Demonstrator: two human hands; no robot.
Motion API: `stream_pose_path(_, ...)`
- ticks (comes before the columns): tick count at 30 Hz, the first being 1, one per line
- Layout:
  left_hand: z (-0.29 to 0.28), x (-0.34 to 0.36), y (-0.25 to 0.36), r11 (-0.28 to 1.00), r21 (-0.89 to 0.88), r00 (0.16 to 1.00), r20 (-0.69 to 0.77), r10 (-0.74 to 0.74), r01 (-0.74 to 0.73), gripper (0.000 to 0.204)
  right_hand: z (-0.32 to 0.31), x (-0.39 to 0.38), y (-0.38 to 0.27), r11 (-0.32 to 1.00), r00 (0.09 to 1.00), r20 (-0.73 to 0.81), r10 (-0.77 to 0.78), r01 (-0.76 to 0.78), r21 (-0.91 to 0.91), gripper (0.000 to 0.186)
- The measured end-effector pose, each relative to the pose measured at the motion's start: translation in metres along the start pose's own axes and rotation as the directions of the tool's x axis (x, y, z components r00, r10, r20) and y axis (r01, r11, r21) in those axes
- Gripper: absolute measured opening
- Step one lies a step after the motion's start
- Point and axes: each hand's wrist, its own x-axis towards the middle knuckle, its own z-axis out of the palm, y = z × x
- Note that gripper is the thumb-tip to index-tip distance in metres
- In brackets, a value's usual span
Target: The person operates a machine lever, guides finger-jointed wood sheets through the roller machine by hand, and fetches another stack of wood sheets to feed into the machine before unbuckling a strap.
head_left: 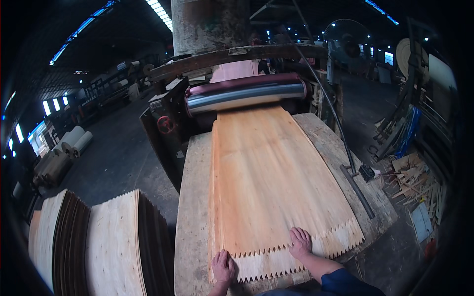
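A long, pale orange wood veneer sheet [266, 182] with a saw-toothed near end lies on other sheets, its far end under the rollers of a machine. A lower veneer sheet [266, 265], also toothed, sticks out nearer to me. My left hand [222, 267] rests at the near left corner of the sheets, fingers pointing forward and slightly bent. My right hand [300, 243] lies on the top sheet close to its toothed edge, fingers stretched out and palm down. The underside of both hands is hidden.
The sheets lie on a worn table [190, 227]. Ahead is a shiny metal roller [247, 96] with a red handwheel [166, 124] at its left. A dark bar tool [357, 191] lies at the right edge. Stacked veneer [112, 241] stands at left; wood scraps [419, 185] lie at right.
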Motion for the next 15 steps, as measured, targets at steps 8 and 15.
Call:
stream_pose_path(8,0.0006,0.0001,0.0007,1.000,-0.006,1.000,-0.008,-0.007,0.007,0.039,-0.0012,0.0005,-0.0003,1.000,1.000,0.011,0.008,-0.008,0.016,0.067)
stream_pose_path(15,0.0020,-0.0003,-0.0013,1.000,-0.003,1.000,-0.010,-0.008,0.008,0.039,0.0015,0.0006,0.0011,1.000,1.000,0.022,0.004,-0.004,0.001,0.068)
